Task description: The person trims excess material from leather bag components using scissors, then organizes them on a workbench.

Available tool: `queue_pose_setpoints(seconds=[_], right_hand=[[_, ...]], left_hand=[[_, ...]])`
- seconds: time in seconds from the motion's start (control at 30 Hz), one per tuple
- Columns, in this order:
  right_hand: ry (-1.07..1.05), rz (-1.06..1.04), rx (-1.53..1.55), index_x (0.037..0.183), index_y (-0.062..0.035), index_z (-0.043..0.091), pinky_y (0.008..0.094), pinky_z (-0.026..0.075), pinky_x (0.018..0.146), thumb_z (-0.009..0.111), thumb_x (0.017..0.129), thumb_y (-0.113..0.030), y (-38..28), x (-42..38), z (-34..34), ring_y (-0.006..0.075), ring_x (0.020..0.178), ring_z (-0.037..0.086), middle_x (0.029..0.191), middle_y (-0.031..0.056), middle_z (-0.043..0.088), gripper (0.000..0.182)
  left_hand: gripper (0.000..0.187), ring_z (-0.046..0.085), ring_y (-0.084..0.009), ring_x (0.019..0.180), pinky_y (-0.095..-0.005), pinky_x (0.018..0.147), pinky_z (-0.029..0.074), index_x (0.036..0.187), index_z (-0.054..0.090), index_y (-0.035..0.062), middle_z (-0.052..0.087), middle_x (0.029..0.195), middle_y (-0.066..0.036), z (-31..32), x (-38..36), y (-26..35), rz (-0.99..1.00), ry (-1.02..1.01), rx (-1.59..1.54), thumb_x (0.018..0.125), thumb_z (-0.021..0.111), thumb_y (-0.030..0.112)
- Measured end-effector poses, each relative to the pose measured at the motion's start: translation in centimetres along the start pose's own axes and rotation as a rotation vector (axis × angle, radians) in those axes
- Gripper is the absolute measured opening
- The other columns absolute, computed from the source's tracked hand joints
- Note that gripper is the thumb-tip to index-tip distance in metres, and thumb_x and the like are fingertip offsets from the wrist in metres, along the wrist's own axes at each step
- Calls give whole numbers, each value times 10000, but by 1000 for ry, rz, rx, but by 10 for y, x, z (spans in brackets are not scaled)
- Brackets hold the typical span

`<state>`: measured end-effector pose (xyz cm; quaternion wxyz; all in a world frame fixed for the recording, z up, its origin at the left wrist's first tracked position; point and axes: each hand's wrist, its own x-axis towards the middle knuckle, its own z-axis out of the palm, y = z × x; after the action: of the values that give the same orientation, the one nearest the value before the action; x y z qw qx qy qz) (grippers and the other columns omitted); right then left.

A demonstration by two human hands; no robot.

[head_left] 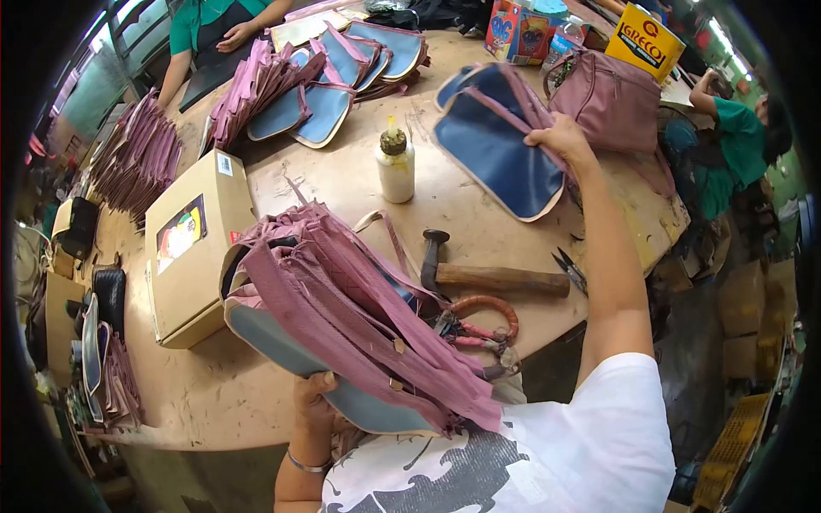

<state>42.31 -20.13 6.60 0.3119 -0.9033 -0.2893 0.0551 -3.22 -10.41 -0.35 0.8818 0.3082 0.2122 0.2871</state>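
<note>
My left hand (318, 400) is closed on the lower edge of a thick bundle of pink bag panels (342, 299), held against my body. Blue-grey lining shows on the bundle's near side, and metal zipper pulls hang on the pink strips. Out over the far right of the table, my right hand (560, 141) grips a bag panel (496, 145) with dark blue lining and a pink zipper strip. Just behind that hand stands a finished-looking pink bag (607, 98). Part of my left hand's fingers is hidden behind the bundle.
On the table (462, 231) are a glue bottle (396, 167), a hammer (496, 278), scissors (570, 269) and a cardboard box (192, 248). More panel stacks (256, 94) lie at the back left. A yellow box (643, 43) stands behind the bag. Co-workers in green (205, 26) sit across and to the right.
</note>
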Motion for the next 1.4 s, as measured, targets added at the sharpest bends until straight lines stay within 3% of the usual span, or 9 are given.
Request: queue_pose_setpoints(seconds=[0.17, 0.3, 0.6, 0.8, 1.0, 1.13, 1.17, 1.27, 1.4], right_hand=[[220, 245, -239, 888, 49, 583, 328, 397, 788, 672, 452, -428, 48, 25, 11, 296, 929, 510, 942, 235, 545, 652], [346, 187, -223, 842, 84, 582, 331, 420, 728, 658, 459, -455, 51, 18, 12, 288, 819, 559, 860, 235, 570, 665], [142, 156, -114, 702, 47, 603, 342, 422, 725, 670, 438, -515, 68, 31, 6, 291, 826, 553, 827, 229, 575, 625], [104, 119, -382, 825, 102, 566, 334, 426, 718, 666, 450, -523, 41, 16, 2, 280, 819, 555, 910, 240, 551, 735], [-209, 232, 273, 1077, 183, 367, 295, 377, 822, 718, 465, -400, 40, 14, 4, 273, 1000, 470, 1045, 273, 468, 916], [13, 206, 544, 1161, 153, 263, 304, 352, 858, 739, 479, -286, 50, 19, 20, 257, 1048, 421, 1173, 264, 345, 940], [114, 234, 465, 1095, 117, 391, 282, 406, 790, 722, 521, -252, 56, 26, 25, 232, 933, 509, 1062, 232, 468, 758], [-237, 385, 844, 951, 65, 520, 259, 455, 672, 690, 571, -213, 60, 32, 28, 191, 733, 574, 870, 159, 574, 500], [-214, 360, 962, 822, 27, 572, 244, 464, 583, 661, 603, -175, 59, 22, 37, 165, 578, 568, 720, 97, 596, 311]], left_hand=[[548, 531, -230, 867, -327, 757, 450, 1091, 409, -13, 527, 975, -112, 2, 2, 0, 52, 39, -6, 589, 618, 51], [502, 536, -238, 869, -337, 770, 449, 1062, 435, -21, 534, 973, -127, 6, 3, 1, 77, 60, -22, 594, 587, 78], [458, 529, -257, 904, -357, 827, 424, 1028, 455, -46, 532, 995, -155, -3, 4, -4, 65, 18, -22, 609, 532, 121], [465, 530, -268, 904, -367, 824, 428, 1043, 440, -55, 525, 1012, -163, -19, 4, -10, 33, 9, -53, 621, 543, 111], [467, 537, -277, 900, -378, 811, 440, 1057, 428, -65, 522, 1017, -176, -15, 7, -9, 22, -74, -71, 626, 535, 81], [463, 538, -280, 897, -380, 812, 440, 1056, 430, -68, 527, 1006, -180, 0, 7, -4, -7, -48, -63, 624, 531, 64], [462, 538, -281, 897, -379, 812, 440, 1056, 430, -68, 528, 1004, -181, 1, 7, -4, -13, -39, -55, 623, 531, 61], [428, 586, -251, 756, -333, 655, 509, 1018, 455, -40, 561, 905, -156, 3, 7, -6, -28, 45, -98, 601, 543, 0], [409, 588, -245, 742, -332, 652, 510, 1006, 460, -40, 565, 889, -151, 0, 7, -4, -83, 61, -114, 607, 536, 1]])
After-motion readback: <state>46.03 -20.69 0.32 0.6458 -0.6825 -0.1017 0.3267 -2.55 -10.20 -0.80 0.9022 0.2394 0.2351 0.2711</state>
